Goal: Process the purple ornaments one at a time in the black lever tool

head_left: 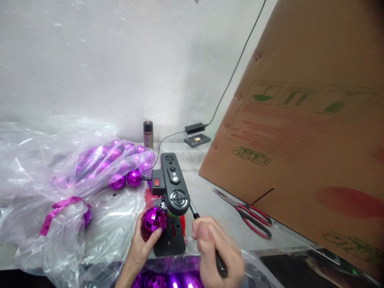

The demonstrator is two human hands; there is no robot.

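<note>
**Purple ball held at a small black machine**

Head view: the left hand grips a faceted purple ball against the black machine on the table. The right hand is closed around the machine's dark lever handle. Red scissors lie nearby.

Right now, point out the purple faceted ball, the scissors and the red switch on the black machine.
purple faceted ball [153, 221]: head view, on its mirrored front face, held in the left hand.
scissors [255, 219]: head view, on the red handles.
red switch [156, 182]: head view, on the rocker's face.
</note>
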